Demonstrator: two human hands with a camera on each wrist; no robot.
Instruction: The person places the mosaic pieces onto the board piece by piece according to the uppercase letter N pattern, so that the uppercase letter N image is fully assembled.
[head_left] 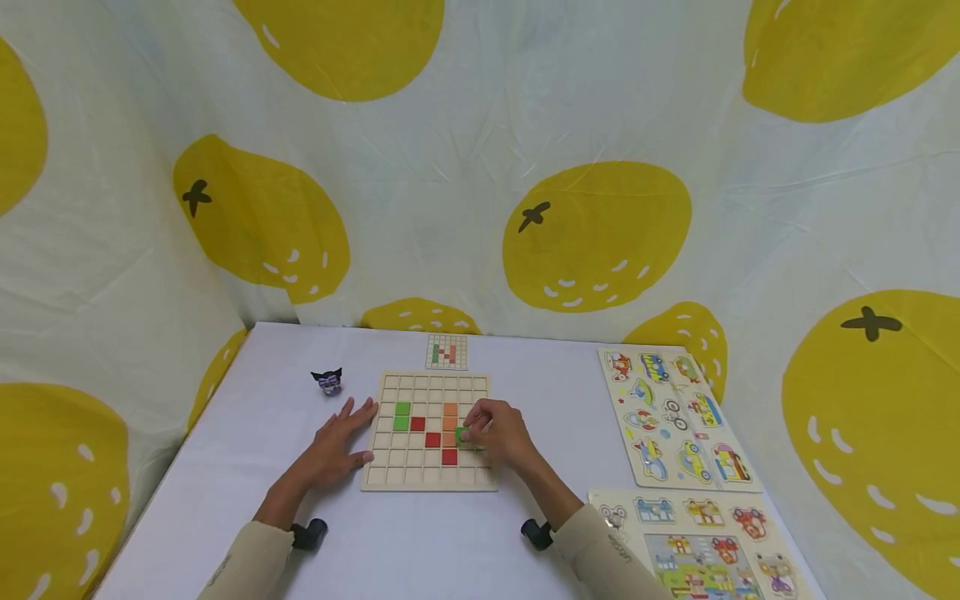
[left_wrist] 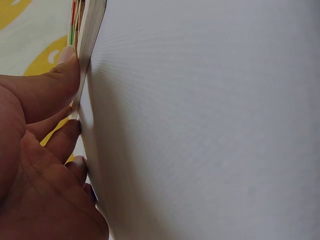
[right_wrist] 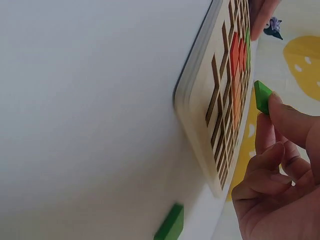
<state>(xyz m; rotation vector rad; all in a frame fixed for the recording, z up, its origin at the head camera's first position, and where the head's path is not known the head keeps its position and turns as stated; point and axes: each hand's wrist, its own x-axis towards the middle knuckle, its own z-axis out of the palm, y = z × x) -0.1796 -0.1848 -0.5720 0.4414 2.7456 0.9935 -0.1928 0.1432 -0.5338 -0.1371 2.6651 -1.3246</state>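
Note:
A pale wooden grid board [head_left: 393,476] lies on the white table. Set in its cells are green tiles [head_left: 402,416] at the left, red tiles [head_left: 433,440] along a diagonal and an orange column [head_left: 450,416]. Between thumb and fingers, my right hand [head_left: 501,432] pinches a green square tile [right_wrist: 262,96] just above the board's right half. My left hand [head_left: 334,450] lies spread at the board's left edge, its thumb touching the rim in the left wrist view. Another green tile [right_wrist: 171,224] rests on the table beside the board in the right wrist view.
Behind the board lies a small pattern card [head_left: 446,352] with a coloured grid. A dark purple figurine [head_left: 328,382] stands to the left. Two picture puzzle boards [head_left: 624,446] [head_left: 637,527] occupy the table's right side. A lemon-print curtain [head_left: 450,208] hangs behind.

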